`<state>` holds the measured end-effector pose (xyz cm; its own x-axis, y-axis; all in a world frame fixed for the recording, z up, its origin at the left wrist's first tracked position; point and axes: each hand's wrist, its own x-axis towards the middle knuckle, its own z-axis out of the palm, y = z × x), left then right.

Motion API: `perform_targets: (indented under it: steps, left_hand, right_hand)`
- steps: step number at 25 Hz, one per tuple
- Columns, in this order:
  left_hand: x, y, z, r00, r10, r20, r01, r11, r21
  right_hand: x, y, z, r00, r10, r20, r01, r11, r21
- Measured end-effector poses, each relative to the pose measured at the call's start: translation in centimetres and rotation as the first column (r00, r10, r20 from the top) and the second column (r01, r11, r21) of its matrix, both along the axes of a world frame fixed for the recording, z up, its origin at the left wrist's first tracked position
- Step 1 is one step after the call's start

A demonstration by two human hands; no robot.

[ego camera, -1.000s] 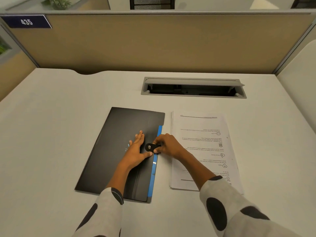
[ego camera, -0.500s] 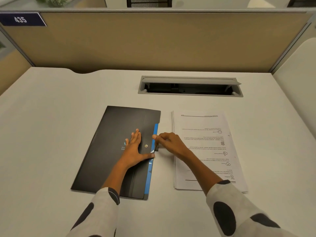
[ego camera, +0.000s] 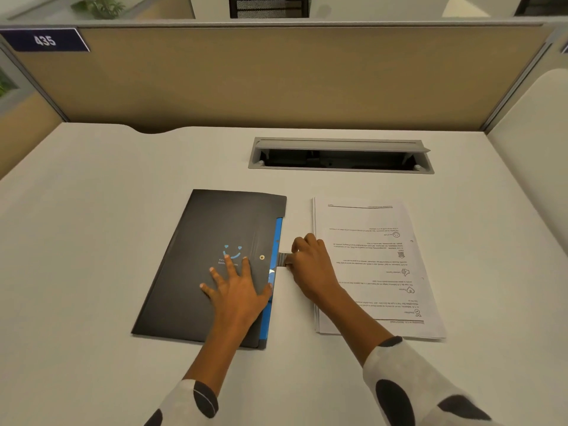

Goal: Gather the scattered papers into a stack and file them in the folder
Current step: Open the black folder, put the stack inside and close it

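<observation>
A black folder point(ego camera: 196, 247) with a blue inner edge lies flat on the white desk, left of centre. My left hand point(ego camera: 238, 287) presses flat on its cover, fingers spread. A small brass snap stud point(ego camera: 262, 257) shows on the cover. My right hand point(ego camera: 310, 262) pinches the folder's dark closure tab point(ego camera: 281, 259), which sticks out past the right edge. A neat stack of printed papers point(ego camera: 381, 250) lies to the right of the folder, partly under my right forearm.
A grey cable hatch point(ego camera: 338, 146) is set open into the desk behind the papers. Tan partition walls point(ego camera: 276, 78) close off the back, and a white panel stands at the right. A "435" sign point(ego camera: 44, 40) hangs at the upper left.
My right hand has pulled the closure tab off the snap and out past the folder's right edge. My left hand slid a little leftward on the cover, uncovering the stud.
</observation>
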<state>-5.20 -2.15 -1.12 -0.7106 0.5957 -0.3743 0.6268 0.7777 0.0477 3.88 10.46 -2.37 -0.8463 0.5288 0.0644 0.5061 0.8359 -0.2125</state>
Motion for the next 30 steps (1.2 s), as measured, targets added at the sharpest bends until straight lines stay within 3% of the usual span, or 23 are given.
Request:
perform_targets:
  steps: [5, 7, 8, 10, 12, 13, 15, 17, 18, 21, 30]
  left_hand:
    - [0.3, 0.2, 1.3, 0.975, -0.179, -0.131, 0.198, 0.969, 0.149]
    - [0.5, 0.5, 1.4, 0.954, -0.272, -0.124, 0.283, 0.956, 0.083]
    - [0.8, 0.7, 1.4, 0.944, -0.309, -0.111, 0.315, 0.949, 0.033]
    - [1.5, 1.0, 1.1, 0.930, -0.359, -0.084, 0.357, 0.933, -0.038]
    - [2.1, 1.2, 0.8, 0.912, -0.397, -0.100, 0.392, 0.918, -0.066]
    - [2.3, 1.2, 0.7, 0.905, -0.406, -0.123, 0.401, 0.914, -0.068]
    - [2.6, 1.3, 0.6, 0.892, -0.415, -0.181, 0.415, 0.909, -0.039]
    - [3.0, 1.5, 0.7, 0.866, -0.444, -0.231, 0.454, 0.891, -0.009]
    - [3.2, 1.5, 0.7, 0.853, -0.464, -0.240, 0.478, 0.878, 0.000]
    - [4.1, 1.7, 0.9, 0.822, -0.528, -0.216, 0.537, 0.844, -0.019]
    - [4.6, 2.5, 1.1, 0.819, -0.567, -0.091, 0.552, 0.821, -0.148]
  right_hand:
    - [0.3, -0.8, 0.5, 0.997, 0.025, 0.068, -0.027, 0.999, 0.029]
    - [0.7, -1.2, 1.3, 0.997, 0.061, 0.049, -0.058, 0.997, -0.060]
    - [1.1, -1.2, 1.9, 0.999, 0.038, -0.029, -0.041, 0.988, -0.148]
    - [2.7, -0.5, 3.5, 0.947, -0.177, -0.266, 0.086, 0.944, -0.320]
    - [5.7, 1.6, 4.9, 0.779, -0.481, -0.401, 0.320, 0.856, -0.406]
    - [7.6, 3.0, 5.3, 0.700, -0.611, -0.369, 0.460, 0.781, -0.421]
    - [11.6, 5.9, 5.8, 0.558, -0.818, -0.141, 0.713, 0.559, -0.423]
    - [14.4, 7.5, 5.4, 0.445, -0.887, 0.122, 0.835, 0.362, -0.415]
    - [15.2, 7.8, 5.1, 0.426, -0.880, 0.209, 0.854, 0.314, -0.415]
    - [15.6, 7.7, 4.0, 0.452, -0.844, 0.289, 0.859, 0.325, -0.395]
    - [14.8, 7.9, 3.3, 0.497, -0.820, 0.283, 0.828, 0.350, -0.438]
